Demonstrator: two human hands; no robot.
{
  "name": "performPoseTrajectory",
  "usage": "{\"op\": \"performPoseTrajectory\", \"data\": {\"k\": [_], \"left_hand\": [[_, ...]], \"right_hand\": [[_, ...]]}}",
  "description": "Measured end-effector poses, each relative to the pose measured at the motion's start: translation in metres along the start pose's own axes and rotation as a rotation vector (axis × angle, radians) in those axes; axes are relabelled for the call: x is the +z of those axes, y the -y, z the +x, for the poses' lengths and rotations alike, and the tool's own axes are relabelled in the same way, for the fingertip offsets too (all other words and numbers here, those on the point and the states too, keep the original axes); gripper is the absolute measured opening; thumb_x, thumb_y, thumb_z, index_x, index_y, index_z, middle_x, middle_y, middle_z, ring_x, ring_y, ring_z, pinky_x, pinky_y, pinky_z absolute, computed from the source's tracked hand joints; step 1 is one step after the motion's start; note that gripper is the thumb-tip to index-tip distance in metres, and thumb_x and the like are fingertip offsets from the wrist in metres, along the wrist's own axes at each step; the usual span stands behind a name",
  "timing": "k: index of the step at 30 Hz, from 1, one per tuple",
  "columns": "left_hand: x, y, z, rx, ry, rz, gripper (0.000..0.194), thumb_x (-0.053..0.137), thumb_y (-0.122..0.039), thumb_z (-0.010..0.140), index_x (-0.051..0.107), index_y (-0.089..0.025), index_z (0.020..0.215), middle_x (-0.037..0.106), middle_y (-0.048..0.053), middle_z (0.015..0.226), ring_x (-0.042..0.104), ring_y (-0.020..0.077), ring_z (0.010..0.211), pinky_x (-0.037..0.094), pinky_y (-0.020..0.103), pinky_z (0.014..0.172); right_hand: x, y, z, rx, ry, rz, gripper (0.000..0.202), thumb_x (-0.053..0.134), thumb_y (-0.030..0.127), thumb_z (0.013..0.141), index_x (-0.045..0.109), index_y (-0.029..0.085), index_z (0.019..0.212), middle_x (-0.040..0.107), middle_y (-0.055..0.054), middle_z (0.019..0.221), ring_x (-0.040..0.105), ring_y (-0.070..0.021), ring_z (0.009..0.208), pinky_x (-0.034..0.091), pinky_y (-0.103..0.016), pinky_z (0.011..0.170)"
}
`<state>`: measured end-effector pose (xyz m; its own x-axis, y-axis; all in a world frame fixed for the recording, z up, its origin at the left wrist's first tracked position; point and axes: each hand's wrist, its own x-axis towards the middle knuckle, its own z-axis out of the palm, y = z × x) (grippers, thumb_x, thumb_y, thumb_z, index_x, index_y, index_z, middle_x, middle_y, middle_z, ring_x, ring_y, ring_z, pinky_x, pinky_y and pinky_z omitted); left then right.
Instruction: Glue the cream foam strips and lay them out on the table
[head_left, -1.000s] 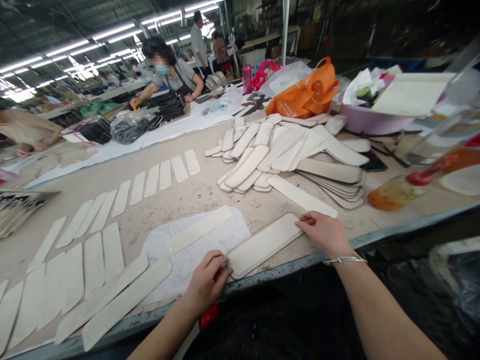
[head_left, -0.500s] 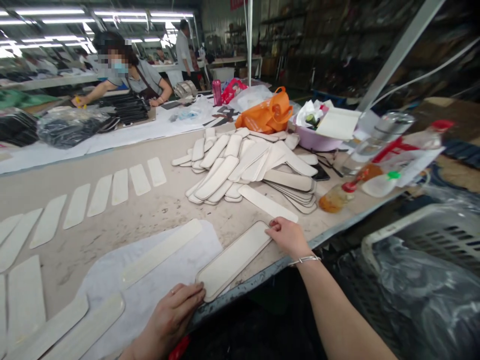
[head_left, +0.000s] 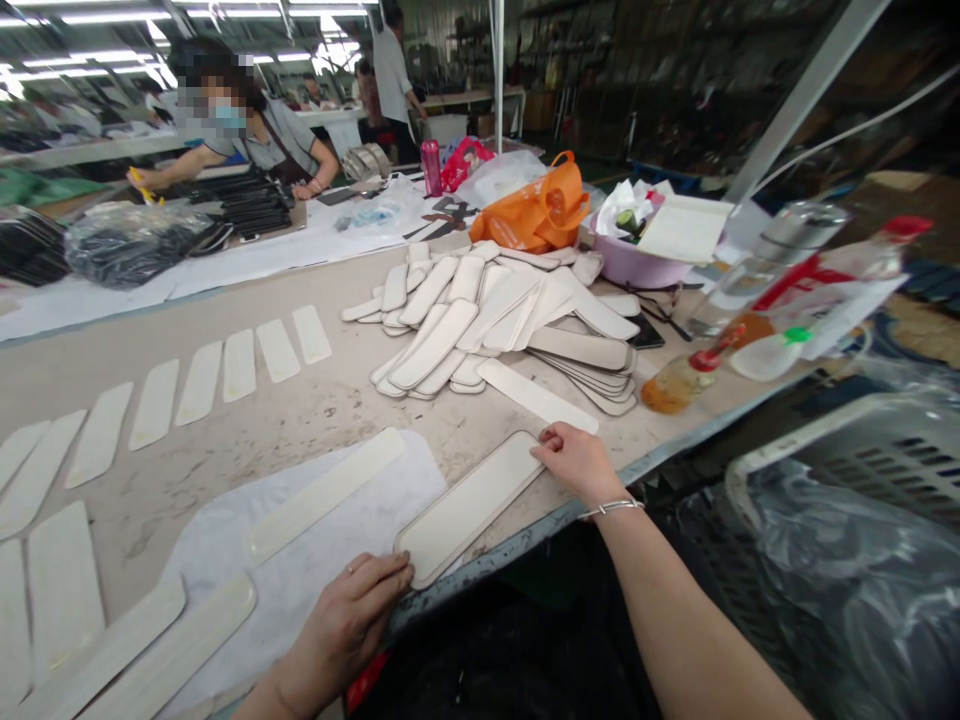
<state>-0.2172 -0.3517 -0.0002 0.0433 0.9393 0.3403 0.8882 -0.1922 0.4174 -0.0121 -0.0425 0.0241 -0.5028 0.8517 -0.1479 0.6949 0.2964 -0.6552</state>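
Observation:
A long off-white panel (head_left: 474,508) with rounded corners and a thin dark edge lies at the table's front edge. My left hand (head_left: 346,622) grips its near left end, thumb and fingers closed at the corner. At the far right end, my right hand (head_left: 579,460), with a bracelet at the wrist, pinches the other corner. Just beyond the right hand is a loose white strip (head_left: 536,394). To the left, another pale strip (head_left: 326,492) rests on a white sheet (head_left: 206,535). Behind them is a heap of similar panels (head_left: 450,335).
Pale strips (head_left: 199,383) lie in a row on the left. An orange bag (head_left: 529,212), a purple basin (head_left: 637,268) and sauce bottles (head_left: 679,383) stand at the back and right. A plastic crate (head_left: 847,450) is below right. Across the table, a co-worker (head_left: 262,140) handles dark pieces.
Both hands keep hold of the same panel, almost unmoved. The view has shifted slightly. In the background, a standing person has moved to the right.

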Motion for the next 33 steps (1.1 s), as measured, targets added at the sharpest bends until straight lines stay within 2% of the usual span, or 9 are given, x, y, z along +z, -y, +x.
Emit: {"op": "performPoseTrajectory", "data": {"k": [13, 24, 33], "left_hand": [[-0.003, -0.002, 0.005, 0.011, -0.024, 0.000, 0.031, 0.049, -0.009, 0.089, 0.063, -0.019, 0.114, 0.067, 0.012, 0.107, 0.063, 0.0170, 0.090, 0.054, 0.028, 0.079], [-0.001, 0.004, 0.002, 0.035, -0.012, 0.038, 0.032, 0.047, -0.011, 0.090, 0.064, -0.021, 0.115, 0.068, 0.011, 0.108, 0.065, 0.0178, 0.095, 0.054, 0.028, 0.081], [-0.006, -0.009, 0.009, -0.012, 0.008, 0.025, 0.032, 0.043, -0.009, 0.089, 0.063, -0.018, 0.112, 0.068, 0.013, 0.104, 0.062, 0.0162, 0.083, 0.053, 0.029, 0.074]], "right_hand": [[0.003, -0.003, 0.004, -0.037, 0.015, -0.059, 0.016, 0.065, 0.019, 0.077, 0.065, 0.020, 0.093, 0.065, 0.002, 0.070, 0.061, -0.0157, 0.070, 0.040, -0.025, 0.065], [0.002, 0.001, 0.002, -0.032, 0.013, -0.082, 0.017, 0.064, 0.018, 0.078, 0.064, 0.020, 0.095, 0.064, 0.003, 0.068, 0.061, -0.0157, 0.070, 0.041, -0.025, 0.067], [0.001, -0.001, 0.001, -0.060, 0.019, -0.157, 0.015, 0.063, 0.022, 0.081, 0.062, 0.020, 0.096, 0.066, 0.001, 0.074, 0.061, -0.0184, 0.074, 0.039, -0.028, 0.067]]}}
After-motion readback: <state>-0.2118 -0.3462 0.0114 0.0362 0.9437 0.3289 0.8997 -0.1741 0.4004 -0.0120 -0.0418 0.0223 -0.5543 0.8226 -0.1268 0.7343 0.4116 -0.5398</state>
